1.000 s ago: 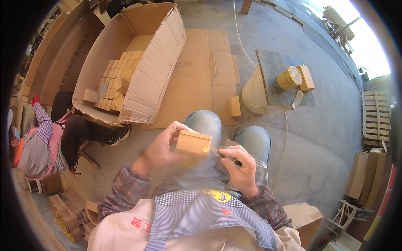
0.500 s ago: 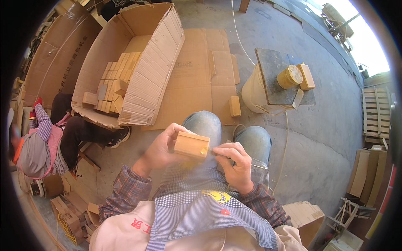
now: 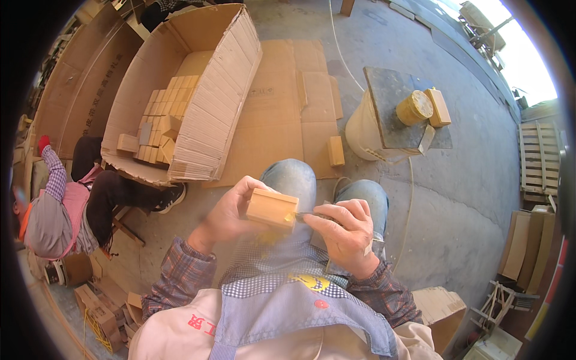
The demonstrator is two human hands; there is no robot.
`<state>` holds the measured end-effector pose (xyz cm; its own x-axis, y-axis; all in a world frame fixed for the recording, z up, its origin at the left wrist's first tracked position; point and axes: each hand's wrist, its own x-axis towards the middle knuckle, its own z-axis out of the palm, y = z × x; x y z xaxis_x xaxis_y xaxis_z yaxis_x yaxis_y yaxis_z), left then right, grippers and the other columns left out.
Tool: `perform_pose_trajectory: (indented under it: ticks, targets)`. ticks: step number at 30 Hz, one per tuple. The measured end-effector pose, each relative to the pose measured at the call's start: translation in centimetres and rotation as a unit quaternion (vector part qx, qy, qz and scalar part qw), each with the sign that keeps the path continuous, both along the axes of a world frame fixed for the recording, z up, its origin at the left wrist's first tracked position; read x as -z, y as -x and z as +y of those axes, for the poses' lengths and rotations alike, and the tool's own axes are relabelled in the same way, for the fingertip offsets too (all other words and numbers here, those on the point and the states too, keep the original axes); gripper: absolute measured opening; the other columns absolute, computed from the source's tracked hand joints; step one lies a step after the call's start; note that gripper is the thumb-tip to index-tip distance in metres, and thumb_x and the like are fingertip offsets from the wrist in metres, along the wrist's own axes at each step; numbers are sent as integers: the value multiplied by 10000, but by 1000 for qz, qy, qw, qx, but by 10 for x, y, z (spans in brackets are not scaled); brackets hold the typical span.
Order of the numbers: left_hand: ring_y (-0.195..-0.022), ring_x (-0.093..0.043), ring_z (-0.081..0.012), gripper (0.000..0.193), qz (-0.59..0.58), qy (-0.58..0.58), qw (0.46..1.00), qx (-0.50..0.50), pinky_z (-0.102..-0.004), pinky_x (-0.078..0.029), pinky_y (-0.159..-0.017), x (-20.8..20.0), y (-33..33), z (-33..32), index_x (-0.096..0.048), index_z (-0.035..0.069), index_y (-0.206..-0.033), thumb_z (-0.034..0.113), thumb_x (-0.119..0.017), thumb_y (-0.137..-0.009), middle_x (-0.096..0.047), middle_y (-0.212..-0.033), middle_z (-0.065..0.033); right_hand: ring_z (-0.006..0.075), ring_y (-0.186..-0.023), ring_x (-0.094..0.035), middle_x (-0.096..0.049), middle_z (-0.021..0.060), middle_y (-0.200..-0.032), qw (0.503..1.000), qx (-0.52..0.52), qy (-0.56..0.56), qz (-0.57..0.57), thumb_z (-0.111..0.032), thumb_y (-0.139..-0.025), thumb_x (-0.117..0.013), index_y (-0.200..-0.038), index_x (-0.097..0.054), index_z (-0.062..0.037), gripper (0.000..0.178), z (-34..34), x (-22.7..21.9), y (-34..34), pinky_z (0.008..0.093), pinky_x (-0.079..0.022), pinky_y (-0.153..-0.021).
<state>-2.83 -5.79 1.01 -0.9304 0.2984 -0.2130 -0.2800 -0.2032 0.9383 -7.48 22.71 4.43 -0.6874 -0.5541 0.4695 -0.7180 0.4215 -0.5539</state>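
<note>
My left hand (image 3: 225, 210) is closed around a small light-wood box (image 3: 271, 207), held above my lap. A yellow smear (image 3: 289, 216) shows on the corner of the box nearest my right hand. My right hand (image 3: 348, 234) grips a thin dark tool (image 3: 304, 213), its tip at or very close to that smear. Most of the tool is hidden by my fingers, so its exact kind cannot be made out.
Ahead on the left stands a large cardboard carton (image 3: 204, 138) with many stacked wooden boxes (image 3: 174, 102). One wooden box (image 3: 336, 151) stands on flattened cardboard (image 3: 279, 120). A board-topped bucket (image 3: 362, 129) bears a yellow-stained can (image 3: 414, 108). Another person (image 3: 57, 210) sits at left.
My right hand has turned and shifted slightly right, with more of the dark tool now showing. The wooden box has moved slightly left. The other person's red-gloved arm has moved.
</note>
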Motion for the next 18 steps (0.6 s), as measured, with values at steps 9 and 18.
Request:
perform_pose_trajectory:
  ticks: [9, 18]
  targets:
    - [-1257, -594, -156, 674, -4, 8, 1000, 5, -352, -480, -1090, -3, 1, 1, -515, 86, -1320, 8, -905, -775, -631, -1323, -46, 190, -883, -615, -741, -21, -1043, 1000, -4, 7, 26, -87, -727, -771, -1041, -797, -153, 323, 6, -9, 8, 354, -442, -836]
    - [-1223, -607, -136, 689, -87, -54, 993, -54, -323, -514, -1043, 1, 0, -11, -497, 95, -1340, 29, -870, -766, -631, -1299, -29, 241, -831, -649, -753, 32, -968, 997, 59, 28, -34, -31, -809, -787, -1043, -792, -80, 239, 7, -5, 2, 356, -497, -791]
